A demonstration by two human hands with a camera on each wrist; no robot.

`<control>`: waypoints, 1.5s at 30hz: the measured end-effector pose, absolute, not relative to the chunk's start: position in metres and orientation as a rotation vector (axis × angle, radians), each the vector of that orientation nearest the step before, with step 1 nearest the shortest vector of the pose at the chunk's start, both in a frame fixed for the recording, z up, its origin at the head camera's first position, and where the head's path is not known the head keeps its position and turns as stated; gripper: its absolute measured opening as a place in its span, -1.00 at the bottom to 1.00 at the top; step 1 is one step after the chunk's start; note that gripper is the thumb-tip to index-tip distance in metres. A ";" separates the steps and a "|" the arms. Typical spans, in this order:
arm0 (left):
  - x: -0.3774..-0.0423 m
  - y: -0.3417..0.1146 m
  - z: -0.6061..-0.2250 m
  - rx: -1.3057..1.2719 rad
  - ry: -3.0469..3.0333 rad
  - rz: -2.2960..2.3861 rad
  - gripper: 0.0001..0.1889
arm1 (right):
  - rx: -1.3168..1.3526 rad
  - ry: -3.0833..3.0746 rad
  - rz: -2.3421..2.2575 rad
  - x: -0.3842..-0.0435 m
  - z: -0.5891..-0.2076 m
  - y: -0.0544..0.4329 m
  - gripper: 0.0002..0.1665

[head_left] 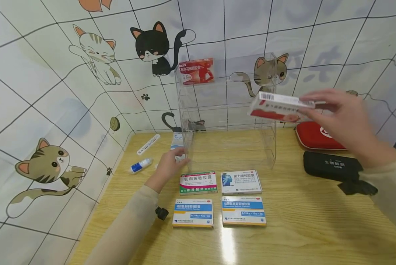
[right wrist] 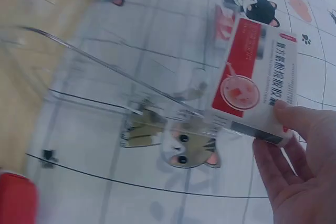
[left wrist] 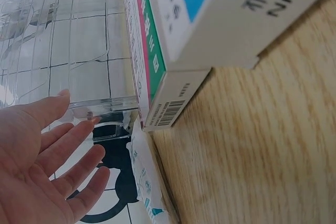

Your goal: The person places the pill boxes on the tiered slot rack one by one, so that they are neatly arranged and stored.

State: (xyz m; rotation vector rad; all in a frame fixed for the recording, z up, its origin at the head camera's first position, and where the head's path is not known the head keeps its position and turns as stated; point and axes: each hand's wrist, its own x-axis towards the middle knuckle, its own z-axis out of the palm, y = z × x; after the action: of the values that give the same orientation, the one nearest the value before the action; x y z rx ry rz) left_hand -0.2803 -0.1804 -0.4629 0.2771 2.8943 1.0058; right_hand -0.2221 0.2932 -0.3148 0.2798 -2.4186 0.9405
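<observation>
My right hand [head_left: 345,119] pinches a white and red medicine box [head_left: 279,106] between thumb and fingers, tilted in the air by the upper right part of a clear acrylic shelf rack [head_left: 269,147]. The right wrist view shows this box's red front panel with a round picture. At the rack's lower left side is my left hand [head_left: 170,164], its thumb and fingers either side of the clear panel's edge. Those fingers look loosely extended and spread in the left wrist view. A red medicine box [head_left: 196,71] stands at the left of the rack's top tier.
Before the rack lie a green and magenta box [head_left: 198,182], a white box [head_left: 241,182] and two blue and white boxes [head_left: 193,213]. A red case [head_left: 317,135] and black pouch [head_left: 332,164] are at right. A blue-labelled tube [head_left: 140,165] and white strip [head_left: 148,144] lie left.
</observation>
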 end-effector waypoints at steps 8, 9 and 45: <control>-0.280 -0.180 -0.461 0.274 2.884 1.012 -0.50 | 0.236 -2.250 1.186 -0.302 -0.238 0.260 -0.58; -0.280 -0.179 -0.461 0.271 2.883 1.015 -0.51 | 0.245 -2.229 1.192 -0.311 -0.233 0.256 -0.58; -0.279 -0.180 -0.463 0.323 2.909 1.015 -0.54 | 0.276 -2.349 1.027 -0.345 -0.286 0.236 -0.54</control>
State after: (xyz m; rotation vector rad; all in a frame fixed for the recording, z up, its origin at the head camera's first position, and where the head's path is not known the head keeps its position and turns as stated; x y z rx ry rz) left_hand -0.2792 -0.1798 -0.4635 0.3227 2.9092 1.0149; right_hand -0.3452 0.2362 -0.2862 0.2758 -2.3495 1.0266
